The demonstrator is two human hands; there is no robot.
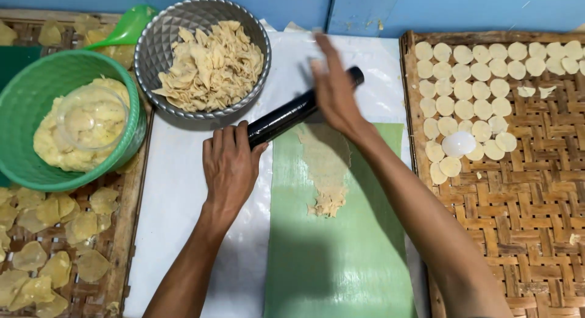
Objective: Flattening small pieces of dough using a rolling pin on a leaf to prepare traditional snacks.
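The fingers (226,141) of the left hand (228,168) lie pressed together, flat over the near end of a black rolling pin (292,112). The fingers (326,53) of the right hand (335,92) are stretched out and slightly spread, blurred, with the palm resting on the pin's far end. The pin lies slantwise across the top of a strip of flattened pale dough (326,165), which sits on a green sheet (341,257). Beneath that is white plastic (177,190) covering the counter. Just beyond the left hand stands a metal bowl (152,50) of dough scraps, and to its left a green basket (24,104) holds a lump of dough and a clear cup. To the right, a woven tray (518,214) carries rows of small round dough discs (481,71) and a white round cutter (458,143). Another woven tray (116,257) at the left holds yellowish pieces.
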